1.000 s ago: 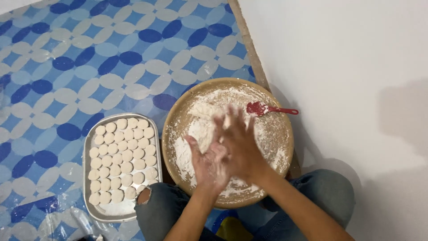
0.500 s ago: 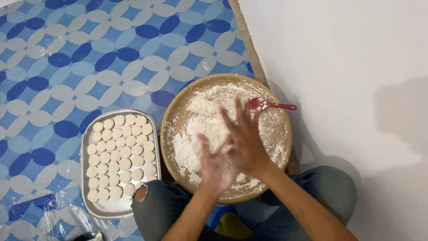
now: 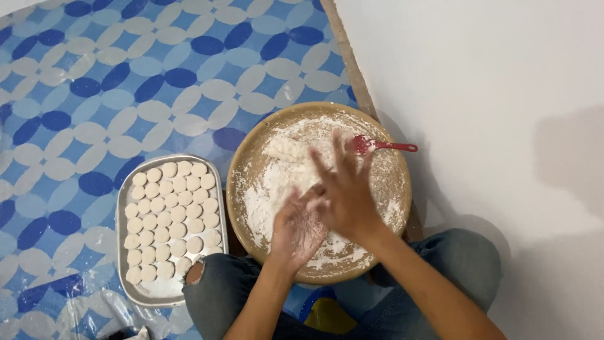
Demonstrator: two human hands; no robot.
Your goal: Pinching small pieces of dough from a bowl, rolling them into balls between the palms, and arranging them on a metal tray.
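Note:
My left hand (image 3: 296, 230) lies palm up over a round wooden tray (image 3: 242, 170) dusted with white flour (image 3: 283, 157). My right hand (image 3: 346, 195) is pressed across it, palm down, fingers spread. Both are floury, and whatever sits between the palms is hidden. A small red spatula (image 3: 384, 146) rests on the tray's far right side, its handle sticking out over the rim. To the left stands a rectangular metal tray (image 3: 121, 252) filled with several rows of small flat white dough rounds (image 3: 167, 214).
Both trays sit on a blue-and-white patterned floor mat (image 3: 94, 94). A white wall (image 3: 503, 94) runs close along the right. My knees in blue jeans (image 3: 214, 296) flank the wooden tray's near edge. Crumpled clear plastic (image 3: 94, 315) lies at the bottom left.
My right hand has slid back and forth across the left palm, its fingers now pointing further up and away. The trays and spatula have not moved.

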